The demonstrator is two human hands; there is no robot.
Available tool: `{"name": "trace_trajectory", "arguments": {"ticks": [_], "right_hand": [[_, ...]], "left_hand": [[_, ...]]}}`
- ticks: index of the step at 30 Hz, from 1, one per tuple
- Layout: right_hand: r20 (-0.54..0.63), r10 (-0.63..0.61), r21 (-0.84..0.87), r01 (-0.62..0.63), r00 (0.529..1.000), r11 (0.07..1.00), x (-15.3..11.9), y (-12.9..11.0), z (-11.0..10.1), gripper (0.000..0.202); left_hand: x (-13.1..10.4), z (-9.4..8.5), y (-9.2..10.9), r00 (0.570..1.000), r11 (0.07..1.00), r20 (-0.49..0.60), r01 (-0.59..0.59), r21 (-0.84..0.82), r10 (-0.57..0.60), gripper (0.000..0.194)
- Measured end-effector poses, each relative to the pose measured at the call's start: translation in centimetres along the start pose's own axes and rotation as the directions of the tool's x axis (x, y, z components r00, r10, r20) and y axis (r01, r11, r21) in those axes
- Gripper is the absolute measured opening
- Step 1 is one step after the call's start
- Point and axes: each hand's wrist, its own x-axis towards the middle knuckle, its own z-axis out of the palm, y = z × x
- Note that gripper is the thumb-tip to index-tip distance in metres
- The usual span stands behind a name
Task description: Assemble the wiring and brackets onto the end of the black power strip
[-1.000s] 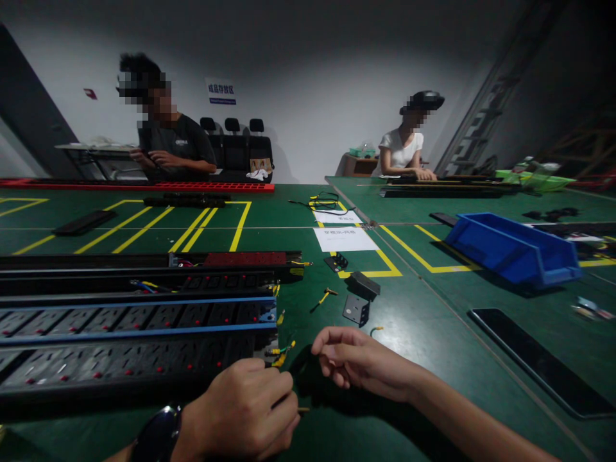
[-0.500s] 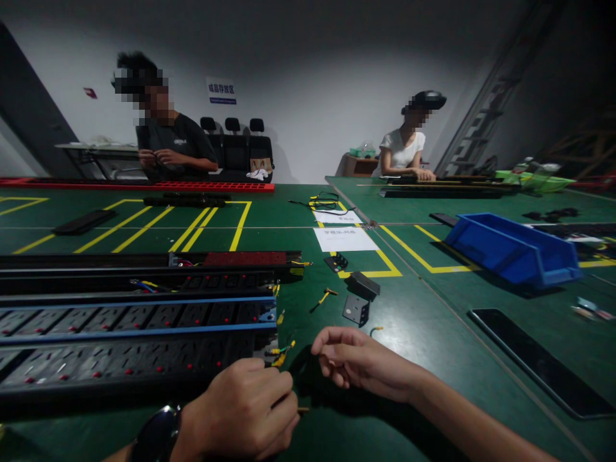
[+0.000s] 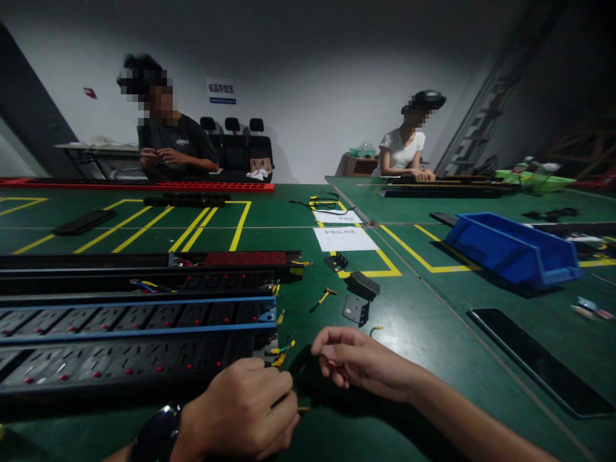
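Observation:
My left hand [image 3: 250,407], with a dark watch [image 3: 158,436] on its wrist, is closed in front of the nearest power strip [image 3: 120,369]. A thin brass-coloured tip [image 3: 303,409] sticks out past its fingers; the rest of that piece is hidden in the fist. Just to the right, my right hand [image 3: 359,359] hovers over the table with loosely curled fingers, and nothing shows in it. Yellow-green wire ends [image 3: 283,353] poke out of the strip's end, between the hands. Beyond my right hand lie a black bracket [image 3: 356,310] and a short yellow wire [image 3: 323,299].
Several more strips, one a blue-edged strip [image 3: 144,314], lie at left. A second bracket [image 3: 364,285] and white paper sheets [image 3: 345,239] are farther back. At right are a phone [image 3: 539,362] and a blue bin [image 3: 514,250]. Two people sit across the table.
Both my hands hold the same place and pose. The person at the far left has shifted their head and hands slightly to the right.

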Motion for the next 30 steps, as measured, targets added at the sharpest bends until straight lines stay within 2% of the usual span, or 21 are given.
{"name": "trace_trajectory", "arguments": {"ticks": [12,30], "right_hand": [[-0.005,0.005,0.004,-0.005,1.000,1.000,-0.15,-0.13,0.10,0.033],[0.015,-0.008,-0.013,0.008,1.000,1.000,-0.13,0.00,-0.04,0.029]], "left_hand": [[-0.40,0.12,0.10,1.000,1.000,0.017,-0.002,0.017,0.002,0.023],[-0.37,0.20,0.09,1.000,1.000,0.011,0.001,-0.002,-0.001,0.025]]}}
